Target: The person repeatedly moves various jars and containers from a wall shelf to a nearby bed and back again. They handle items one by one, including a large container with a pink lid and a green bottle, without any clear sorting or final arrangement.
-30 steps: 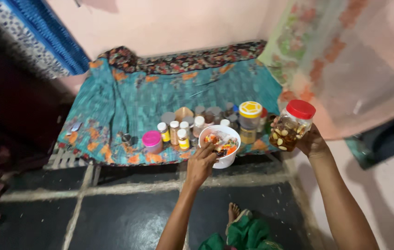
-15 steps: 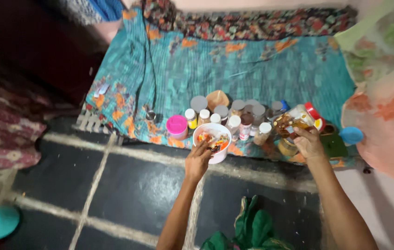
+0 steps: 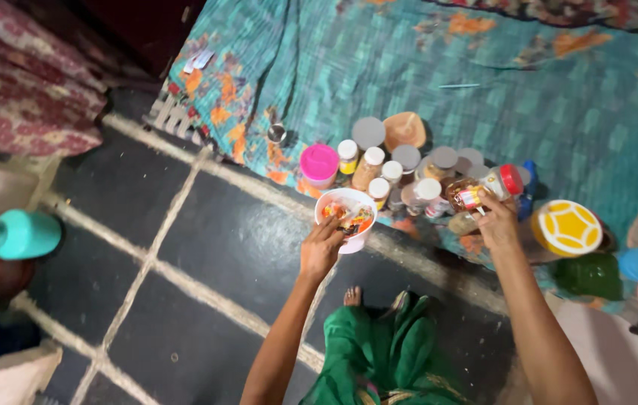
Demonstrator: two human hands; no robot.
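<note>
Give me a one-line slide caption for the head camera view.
Left hand holds a white bowl of colourful items; right hand tilts a red-lidded jar above small jars on a teal cloth.

Crowded small jars (image 3: 397, 169) block the bedspread's (image 3: 484, 82) edge; beyond lies open.

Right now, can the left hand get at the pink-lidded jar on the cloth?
Probably not freely: the left hand grips the white bowl, so it is occupied. The pink-lidded jar stands close beyond the bowl, with nothing between them.
</note>
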